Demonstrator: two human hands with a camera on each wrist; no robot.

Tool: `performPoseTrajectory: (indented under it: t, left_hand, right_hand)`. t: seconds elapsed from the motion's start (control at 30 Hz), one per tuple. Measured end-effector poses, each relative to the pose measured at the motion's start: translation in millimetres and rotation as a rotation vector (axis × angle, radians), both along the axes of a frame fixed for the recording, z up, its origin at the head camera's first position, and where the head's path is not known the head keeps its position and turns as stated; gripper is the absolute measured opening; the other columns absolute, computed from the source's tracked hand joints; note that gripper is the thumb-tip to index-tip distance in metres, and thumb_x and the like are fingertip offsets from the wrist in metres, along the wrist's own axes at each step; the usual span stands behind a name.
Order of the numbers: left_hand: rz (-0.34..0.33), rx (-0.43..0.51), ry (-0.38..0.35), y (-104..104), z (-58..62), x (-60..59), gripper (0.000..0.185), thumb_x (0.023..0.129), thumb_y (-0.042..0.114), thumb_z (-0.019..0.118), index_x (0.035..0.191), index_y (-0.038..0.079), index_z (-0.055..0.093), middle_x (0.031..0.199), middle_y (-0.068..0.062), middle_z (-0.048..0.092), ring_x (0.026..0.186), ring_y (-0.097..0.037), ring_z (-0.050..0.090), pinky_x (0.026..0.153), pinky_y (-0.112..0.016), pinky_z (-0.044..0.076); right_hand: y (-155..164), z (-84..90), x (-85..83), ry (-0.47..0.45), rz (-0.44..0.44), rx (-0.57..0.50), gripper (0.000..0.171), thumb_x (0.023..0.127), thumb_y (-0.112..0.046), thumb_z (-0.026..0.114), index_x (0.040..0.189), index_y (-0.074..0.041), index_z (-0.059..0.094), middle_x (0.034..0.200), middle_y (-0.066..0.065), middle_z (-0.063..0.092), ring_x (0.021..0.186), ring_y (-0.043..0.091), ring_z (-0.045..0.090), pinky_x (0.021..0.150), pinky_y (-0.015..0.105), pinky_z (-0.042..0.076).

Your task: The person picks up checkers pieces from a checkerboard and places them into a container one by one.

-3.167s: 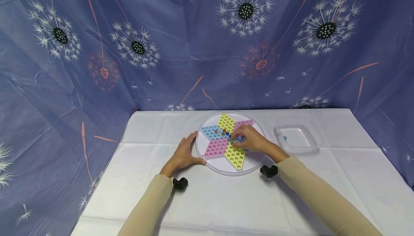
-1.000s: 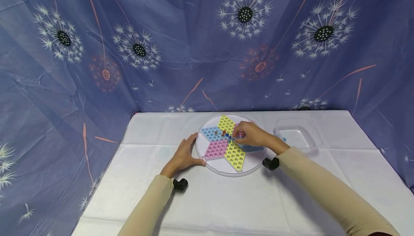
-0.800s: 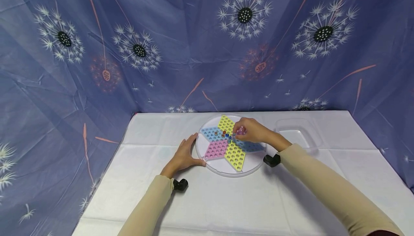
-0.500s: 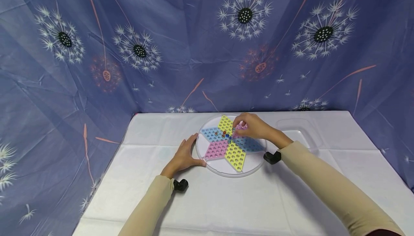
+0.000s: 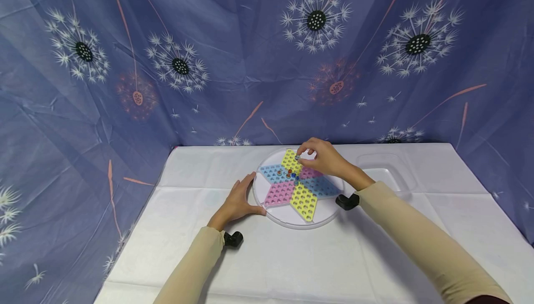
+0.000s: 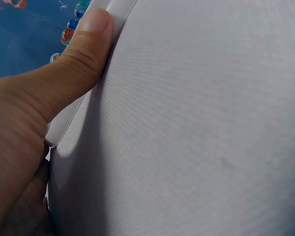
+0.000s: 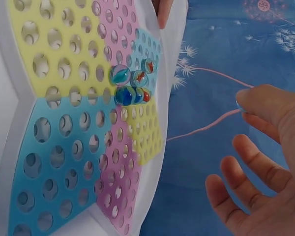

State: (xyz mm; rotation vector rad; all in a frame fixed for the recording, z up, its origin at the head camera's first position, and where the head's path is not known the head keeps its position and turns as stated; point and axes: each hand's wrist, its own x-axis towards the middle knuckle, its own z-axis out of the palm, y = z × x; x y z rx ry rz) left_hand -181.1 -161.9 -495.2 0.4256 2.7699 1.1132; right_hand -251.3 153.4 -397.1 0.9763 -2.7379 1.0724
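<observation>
A round Chinese checkers board (image 5: 300,226) with yellow, pink and blue star points full of holes lies on the white-covered table. My left hand (image 5: 238,200) rests against its left rim, fingers spread; in the left wrist view the thumb (image 6: 81,56) lies on the rim. Above the far yellow point, my right hand (image 5: 325,157) pinches a glass marble (image 5: 297,157) between thumb and index finger. The right wrist view shows the other three fingers loosely bent, and the marble (image 7: 239,105) mostly covered by the fingertips. Several blue, teal and orange-red marbles (image 7: 125,95) sit in holes around the centre.
A clear plastic tub (image 5: 381,173) stands right of the board, partly behind the right wrist. A blue dandelion-print cloth (image 5: 233,63) hangs behind the table. Each wrist wears a small black camera (image 5: 233,238).
My right hand has moved from the board's centre toward the back and left, with the marble now visible in its fingertips. The left hand has stayed at the rim.
</observation>
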Motion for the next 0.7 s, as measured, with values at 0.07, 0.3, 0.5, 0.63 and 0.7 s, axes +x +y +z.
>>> performPoseTrajectory:
  t: [0.07, 0.3, 0.5, 0.63, 0.7]
  left_hand:
    - [-0.001, 0.002, 0.001, 0.0, -0.3, -0.1, 0.131, 0.063, 0.042, 0.099, 0.164, 0.011, 0.023, 0.167, -0.014, 0.027, 0.156, -0.033, 0.019, 0.13, -0.046, 0.007]
    - [-0.002, 0.015, -0.002, 0.3, 0.7, 1.2, 0.13, 0.063, 0.041, 0.099, 0.164, 0.011, 0.024, 0.167, -0.014, 0.028, 0.156, -0.033, 0.019, 0.13, -0.046, 0.007]
    - [-0.005, 0.016, 0.006, 0.8, 1.6, 1.6, 0.13, 0.062, 0.039, 0.1, 0.164, 0.01, 0.024, 0.167, -0.015, 0.028, 0.156, -0.033, 0.02, 0.13, -0.047, 0.007]
    - [-0.01, 0.005, 0.013, 0.4, 0.8, 1.0, 0.13, 0.062, 0.04, 0.1, 0.164, 0.01, 0.024, 0.167, -0.014, 0.029, 0.155, -0.031, 0.021, 0.13, -0.044, 0.006]
    - [-0.008, 0.008, 0.013, 0.3, 0.6, 0.8, 0.13, 0.062, 0.04, 0.1, 0.164, 0.009, 0.024, 0.167, -0.015, 0.029, 0.155, -0.031, 0.022, 0.13, -0.044, 0.006]
  right_hand:
    - [-1.1, 0.2, 0.1, 0.006, -0.003, -0.003, 0.015, 0.092, -0.014, 0.078, 0.107, -0.012, 0.075, 0.113, 0.01, 0.066, 0.1, 0.03, 0.063, 0.076, 0.042, 0.06]
    - [-1.9, -2.6, -0.4, 0.016, -0.005, -0.014, 0.016, 0.092, -0.014, 0.078, 0.107, -0.013, 0.075, 0.112, 0.009, 0.066, 0.099, 0.03, 0.063, 0.073, 0.038, 0.059]
    - [-0.9, -4.9, -0.8, 0.014, 0.003, -0.02, 0.016, 0.092, -0.013, 0.079, 0.108, -0.013, 0.074, 0.112, 0.009, 0.066, 0.099, 0.032, 0.064, 0.076, 0.041, 0.059]
    - [-0.1, -5.3, -1.7, 0.01, -0.004, -0.017, 0.016, 0.092, -0.014, 0.079, 0.108, -0.013, 0.074, 0.112, 0.009, 0.066, 0.099, 0.032, 0.064, 0.081, 0.045, 0.058]
    - [0.8, -5.6, -2.2, 0.01, -0.01, -0.014, 0.016, 0.092, -0.014, 0.078, 0.107, -0.013, 0.074, 0.113, 0.009, 0.066, 0.099, 0.031, 0.063, 0.082, 0.046, 0.058]
